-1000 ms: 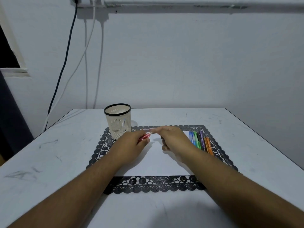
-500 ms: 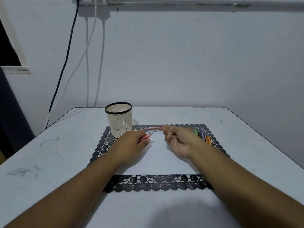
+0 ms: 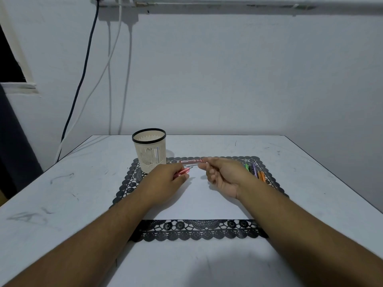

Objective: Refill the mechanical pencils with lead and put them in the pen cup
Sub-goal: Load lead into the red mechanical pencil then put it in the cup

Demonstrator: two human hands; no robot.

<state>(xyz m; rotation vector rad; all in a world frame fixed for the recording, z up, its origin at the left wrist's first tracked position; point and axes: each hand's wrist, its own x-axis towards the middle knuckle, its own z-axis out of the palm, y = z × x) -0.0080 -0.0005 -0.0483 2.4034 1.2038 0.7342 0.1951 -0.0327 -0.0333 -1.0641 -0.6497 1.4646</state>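
My left hand (image 3: pixel 165 183) grips a red mechanical pencil (image 3: pixel 184 172) over the black lace mat (image 3: pixel 196 229), its metal end pointing right. My right hand (image 3: pixel 222 176) is turned palm up with curled fingers. Its fingertips pinch something tiny, apparently the pencil's cap, a short gap from the pencil's end. A red lead case (image 3: pixel 189 161) lies flat on the mat just beyond both hands. Several coloured mechanical pencils (image 3: pixel 255 171) lie side by side on the mat, partly hidden behind my right wrist. The cream mesh pen cup (image 3: pixel 149 152) stands upright at the mat's back left corner, with a pencil showing through its mesh.
The mat lies on a white table (image 3: pixel 62 193) whose far edge meets a white wall. Cables (image 3: pixel 83 79) hang down the wall at the back left.
My right hand pulled away from the red pencil's end, moved slightly right and turned palm up. My left hand and the pencil stayed almost still.
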